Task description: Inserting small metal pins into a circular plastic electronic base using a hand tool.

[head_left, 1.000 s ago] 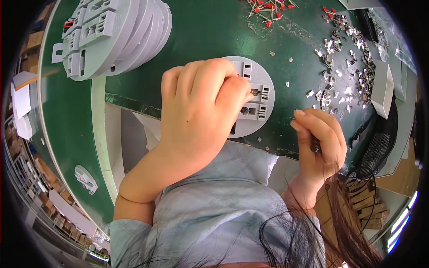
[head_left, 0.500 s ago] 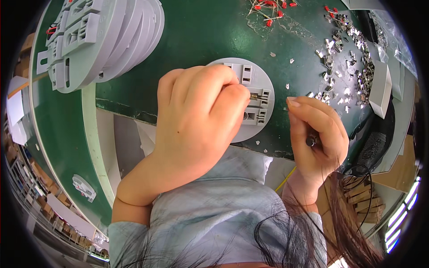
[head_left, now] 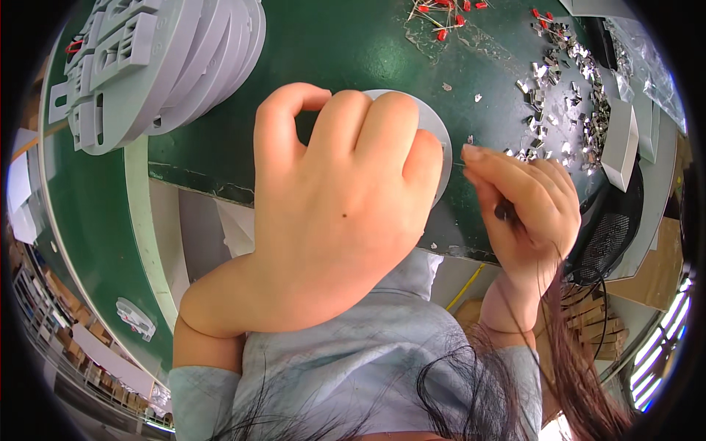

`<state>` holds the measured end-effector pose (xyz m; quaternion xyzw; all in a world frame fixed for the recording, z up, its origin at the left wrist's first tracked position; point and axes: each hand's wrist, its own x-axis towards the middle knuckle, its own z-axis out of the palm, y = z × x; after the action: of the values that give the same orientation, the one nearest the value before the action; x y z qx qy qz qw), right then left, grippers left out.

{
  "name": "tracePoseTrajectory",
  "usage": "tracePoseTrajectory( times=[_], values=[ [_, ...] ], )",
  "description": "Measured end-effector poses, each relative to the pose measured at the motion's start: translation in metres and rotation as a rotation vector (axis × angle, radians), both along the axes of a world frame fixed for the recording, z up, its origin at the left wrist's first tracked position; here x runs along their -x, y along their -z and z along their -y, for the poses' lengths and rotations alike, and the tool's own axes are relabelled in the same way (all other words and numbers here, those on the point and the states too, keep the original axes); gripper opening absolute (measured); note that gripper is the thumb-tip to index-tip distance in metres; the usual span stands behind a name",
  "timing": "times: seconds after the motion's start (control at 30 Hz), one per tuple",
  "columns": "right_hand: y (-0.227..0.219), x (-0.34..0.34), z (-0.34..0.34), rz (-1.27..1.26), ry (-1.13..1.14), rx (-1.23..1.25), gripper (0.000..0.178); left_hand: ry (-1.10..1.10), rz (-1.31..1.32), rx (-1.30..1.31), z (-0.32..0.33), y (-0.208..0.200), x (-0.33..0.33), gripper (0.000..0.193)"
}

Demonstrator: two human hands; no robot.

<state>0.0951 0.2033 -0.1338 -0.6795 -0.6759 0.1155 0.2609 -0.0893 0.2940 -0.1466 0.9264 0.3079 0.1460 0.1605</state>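
A round grey plastic base lies flat near the front edge of the green table. My left hand covers most of it, back up and fingers curled down; the fingertips and whatever they grip are hidden. Just right of the base is my right hand, its thumb and forefinger pinched together. Anything tiny between those tips is too small to make out. Inside the curled right fingers sits a dark tool, only its rounded black end showing.
Stacked grey bases rise at the left. Small metal clips are scattered at the right beside a white box. Red parts with wire leads lie at the back. A black mesh holder is at the right edge.
My left hand has turned and spread over the base, hiding its slots that showed before. My right hand has shifted slightly, still pinched with the dark tool in its palm.
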Motion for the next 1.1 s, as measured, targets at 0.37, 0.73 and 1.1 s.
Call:
tracePoseTrajectory(
  times=[0.37,0.73,1.1],
  values=[
    [0.009,-0.016,-0.013,0.224,-0.168,-0.061,0.027,-0.06,0.312,0.137,-0.006,0.024,0.006,0.019],
    [0.011,-0.018,-0.016,0.306,-0.215,-0.119,0.03,-0.031,0.311,0.197,-0.011,0.024,0.007,0.02],
    [0.014,-0.019,-0.019,0.322,-0.261,-0.154,0.035,-0.02,0.318,0.196,-0.013,0.023,0.009,0.02]
  ],
)
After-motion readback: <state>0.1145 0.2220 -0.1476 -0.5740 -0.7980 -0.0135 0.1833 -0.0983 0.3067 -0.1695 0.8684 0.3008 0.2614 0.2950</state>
